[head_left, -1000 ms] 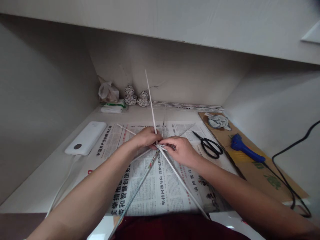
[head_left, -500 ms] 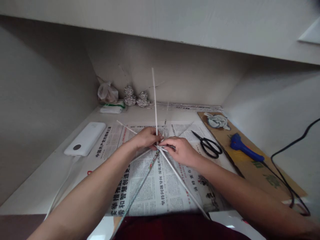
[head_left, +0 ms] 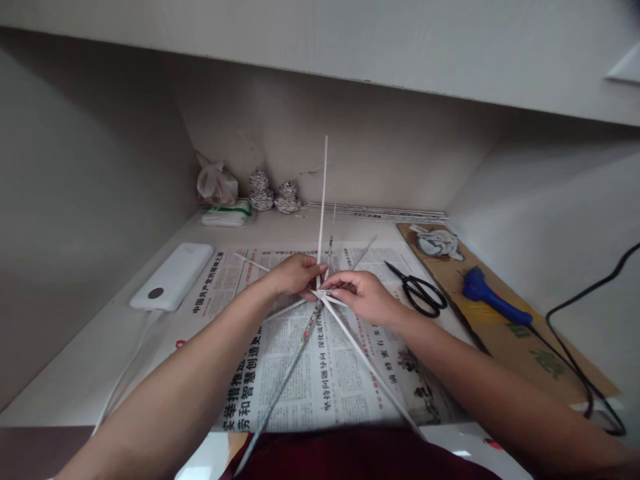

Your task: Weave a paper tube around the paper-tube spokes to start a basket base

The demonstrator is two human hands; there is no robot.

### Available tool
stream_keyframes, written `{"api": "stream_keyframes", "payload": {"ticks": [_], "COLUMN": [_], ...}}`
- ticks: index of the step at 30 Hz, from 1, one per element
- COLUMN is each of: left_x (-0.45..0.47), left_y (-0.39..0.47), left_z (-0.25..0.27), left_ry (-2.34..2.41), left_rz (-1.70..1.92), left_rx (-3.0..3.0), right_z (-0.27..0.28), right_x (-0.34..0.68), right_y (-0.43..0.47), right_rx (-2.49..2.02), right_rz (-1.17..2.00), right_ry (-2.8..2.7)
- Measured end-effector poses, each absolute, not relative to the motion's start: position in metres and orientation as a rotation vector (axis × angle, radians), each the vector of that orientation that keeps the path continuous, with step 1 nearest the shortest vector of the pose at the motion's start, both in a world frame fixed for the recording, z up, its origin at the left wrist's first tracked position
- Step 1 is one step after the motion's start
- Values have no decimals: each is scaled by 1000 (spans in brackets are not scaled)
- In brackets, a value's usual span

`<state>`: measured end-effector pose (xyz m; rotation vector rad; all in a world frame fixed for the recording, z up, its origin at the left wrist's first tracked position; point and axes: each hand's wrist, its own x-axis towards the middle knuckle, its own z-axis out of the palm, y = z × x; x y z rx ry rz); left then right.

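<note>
Several thin rolled-paper sticks fan out from a woven centre [head_left: 320,293] over the spread newspaper [head_left: 295,393]. My left hand [head_left: 296,275] pinches near that centre, its thumb and fingers against an upright white paper stick [head_left: 323,200]. From the right, my right hand [head_left: 361,292] has its fingers closed on the sticks at the same centre, partly hiding the crossing. A printed, greenish paper stick [head_left: 283,383] runs down toward my body, and a white one [head_left: 373,367] slants to the lower right.
Black scissors [head_left: 420,291] lie right of my hands. On a cardboard sheet [head_left: 540,360] rest a blue glue gun [head_left: 493,300] and a crumpled cloth [head_left: 437,243]. A white power bank [head_left: 173,277] lies left. Two woven gourd shapes [head_left: 261,190] and spare paper sticks [head_left: 380,213] are at the back wall.
The upright white stick has swung to the right, from leaning left to leaning slightly right. My right hand's fingers have shifted slightly; both hands stay at the centre.
</note>
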<state>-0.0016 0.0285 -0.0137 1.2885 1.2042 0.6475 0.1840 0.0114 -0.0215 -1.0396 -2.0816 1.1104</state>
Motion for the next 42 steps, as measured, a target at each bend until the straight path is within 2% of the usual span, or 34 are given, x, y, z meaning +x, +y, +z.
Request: {"api": "stream_keyframes", "payload": {"ticks": [10,17,27,35,38,40,42], "left_x": [0,-1,-12,-7,-8,-7,-7], "left_y": [28,29,30,31,30,29,29], "left_z": [-14,-11,-12,-19,-15,-13,-13], "left_ry": [1199,1235,970,1000,973,945,919], "left_rz": [624,684,588,688,709,711,709], "left_rx": [1315,1244,1287,1326,1332,1332,1331], "right_z": [-18,-17,-14,-17,-19,-19,-19], "right_x": [185,186,187,202,207,207,205], "right_y": [11,7,-5,10,21,25,28], "right_rx": [-940,-901,-1085,-1464,-1539,-1451,-1319], "right_rz": [955,571,563,894,1340,1699,1926], "right_ry": [-2227,-2386,-2252,-2096,-1844,-1554,-1323]}}
